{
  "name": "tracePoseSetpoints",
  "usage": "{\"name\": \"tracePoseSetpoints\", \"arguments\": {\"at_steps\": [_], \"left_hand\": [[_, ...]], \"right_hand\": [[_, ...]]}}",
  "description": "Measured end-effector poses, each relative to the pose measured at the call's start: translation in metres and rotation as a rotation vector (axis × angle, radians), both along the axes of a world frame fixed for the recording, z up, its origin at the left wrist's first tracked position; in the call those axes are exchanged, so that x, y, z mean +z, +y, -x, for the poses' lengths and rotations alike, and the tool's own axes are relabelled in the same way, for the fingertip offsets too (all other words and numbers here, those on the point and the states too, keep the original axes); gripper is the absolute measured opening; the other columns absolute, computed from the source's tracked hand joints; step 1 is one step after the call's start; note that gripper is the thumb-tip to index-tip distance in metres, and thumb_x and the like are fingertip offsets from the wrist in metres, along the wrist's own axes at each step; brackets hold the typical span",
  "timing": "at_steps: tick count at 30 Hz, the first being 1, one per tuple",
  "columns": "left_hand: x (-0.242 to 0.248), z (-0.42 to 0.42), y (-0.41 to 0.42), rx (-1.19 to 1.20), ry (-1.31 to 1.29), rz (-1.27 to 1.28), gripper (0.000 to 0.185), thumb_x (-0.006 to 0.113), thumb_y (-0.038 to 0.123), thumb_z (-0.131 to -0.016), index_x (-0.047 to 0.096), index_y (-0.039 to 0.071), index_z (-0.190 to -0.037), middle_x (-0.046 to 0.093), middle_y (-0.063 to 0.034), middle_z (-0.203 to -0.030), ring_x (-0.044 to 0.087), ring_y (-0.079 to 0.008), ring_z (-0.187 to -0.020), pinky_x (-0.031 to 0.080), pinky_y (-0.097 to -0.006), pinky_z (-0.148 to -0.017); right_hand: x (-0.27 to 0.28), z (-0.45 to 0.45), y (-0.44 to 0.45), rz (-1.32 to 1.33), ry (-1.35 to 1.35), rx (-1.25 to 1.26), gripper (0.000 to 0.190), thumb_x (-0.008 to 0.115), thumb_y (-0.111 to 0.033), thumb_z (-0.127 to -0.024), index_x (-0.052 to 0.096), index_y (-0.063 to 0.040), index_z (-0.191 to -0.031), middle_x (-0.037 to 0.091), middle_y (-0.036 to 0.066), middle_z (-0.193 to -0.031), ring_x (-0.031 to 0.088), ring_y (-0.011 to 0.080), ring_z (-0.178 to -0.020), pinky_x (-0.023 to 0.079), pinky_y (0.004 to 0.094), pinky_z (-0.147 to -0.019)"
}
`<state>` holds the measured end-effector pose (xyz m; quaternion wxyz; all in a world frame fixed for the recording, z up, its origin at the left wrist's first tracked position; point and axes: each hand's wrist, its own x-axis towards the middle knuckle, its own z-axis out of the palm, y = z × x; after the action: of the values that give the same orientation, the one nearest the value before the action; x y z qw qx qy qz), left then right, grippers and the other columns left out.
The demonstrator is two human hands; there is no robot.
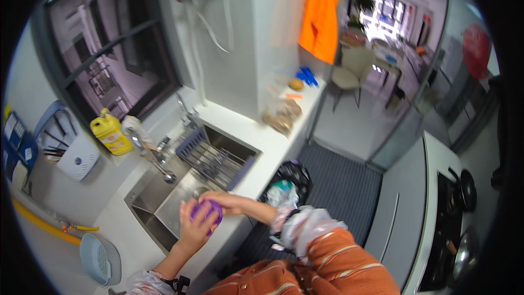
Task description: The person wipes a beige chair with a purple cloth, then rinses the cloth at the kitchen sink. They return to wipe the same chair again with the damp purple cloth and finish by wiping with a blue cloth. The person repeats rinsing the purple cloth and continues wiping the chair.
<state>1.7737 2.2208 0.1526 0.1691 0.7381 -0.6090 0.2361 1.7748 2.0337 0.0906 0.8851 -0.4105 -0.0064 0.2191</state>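
Note:
A small round purple object, too blurred to name more closely, is held between my two hands at the front edge of the sink. My left hand spreads its fingers over the near side of it. The fingers of my right hand grip it from the far side. Below and beyond my hands lies the stainless steel sink. Its chrome faucet reaches over the basin. A dish rack with purple-grey ends spans the far part of the sink.
A yellow jug stands by the window, near a wall-mounted utensil holder. On the left counter is a grey-blue plastic basket. Plastic bags of food lie on the far counter. A lined trash bin stands below; the cooktop is behind right.

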Motion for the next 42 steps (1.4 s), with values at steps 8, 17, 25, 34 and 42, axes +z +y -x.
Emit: {"name": "tracePoseSetpoints", "arguments": {"at_steps": [8, 17, 25, 34, 42], "left_hand": [[-0.044, 0.142, -0.198, -0.047, 2.236, 0.289, 0.046, 0.061, 0.006, -0.084, 0.044, 0.003, -0.126, 0.055, -0.0101, -0.115, 0.058, -0.0232, -0.102, 0.047, -0.0366, -0.091], [-0.087, 0.285, -0.413, -0.349, 2.858, -0.246, 0.034, 0.057, 0.024, -0.090, 0.050, 0.008, -0.119, 0.057, -0.0080, -0.116, 0.055, -0.0224, -0.108, 0.045, -0.0414, -0.094], [-0.074, 0.303, -0.528, -0.728, 2.843, -0.542, 0.041, 0.054, 0.020, -0.091, 0.044, 0.004, -0.127, 0.051, -0.0114, -0.125, 0.049, -0.0252, -0.117, 0.036, -0.0452, -0.103], [-0.107, 0.195, -0.716, -0.813, 2.516, -0.037, 0.049, 0.060, 0.023, -0.087, 0.042, 0.005, -0.128, 0.051, -0.0103, -0.125, 0.048, -0.0251, -0.118, 0.036, -0.0423, -0.103], [-0.096, 0.147, -0.852, -0.664, 2.520, -0.761, 0.034, 0.054, 0.019, -0.091, 0.051, 0.003, -0.120, 0.059, -0.0100, -0.112, 0.061, -0.0202, -0.096, 0.053, -0.0318, -0.082]], "right_hand": [[0.052, 0.260, -0.158, 0.691, -0.326, -0.715, 0.039, 0.051, -0.012, -0.092, 0.044, -0.005, -0.129, 0.046, 0.008, -0.129, 0.048, 0.0155, -0.115, 0.039, 0.0287, -0.096], [0.064, 0.466, -0.250, 1.457, 0.094, -0.985, 0.051, 0.064, -0.019, -0.081, 0.045, -0.005, -0.126, 0.039, 0.019, -0.133, 0.043, 0.0344, -0.122, 0.039, 0.0385, -0.099], [0.038, 0.510, -0.346, 1.291, 0.579, -1.258, 0.032, 0.063, -0.023, -0.082, 0.052, -0.002, -0.104, 0.061, 0.016, -0.091, 0.063, 0.0299, -0.082, 0.049, 0.0375, -0.073], [0.081, 0.418, -0.521, 0.775, 0.077, -1.209, 0.021, 0.064, -0.010, -0.084, 0.048, -0.006, -0.096, 0.055, 0.010, -0.112, 0.053, 0.0188, -0.103, 0.045, 0.0340, -0.089], [0.016, 0.363, -0.702, 1.026, 0.431, -1.042, 0.039, 0.067, -0.022, -0.082, 0.051, -0.003, -0.113, 0.053, 0.012, -0.110, 0.054, 0.0180, -0.099, 0.046, 0.0316, -0.085]]}}
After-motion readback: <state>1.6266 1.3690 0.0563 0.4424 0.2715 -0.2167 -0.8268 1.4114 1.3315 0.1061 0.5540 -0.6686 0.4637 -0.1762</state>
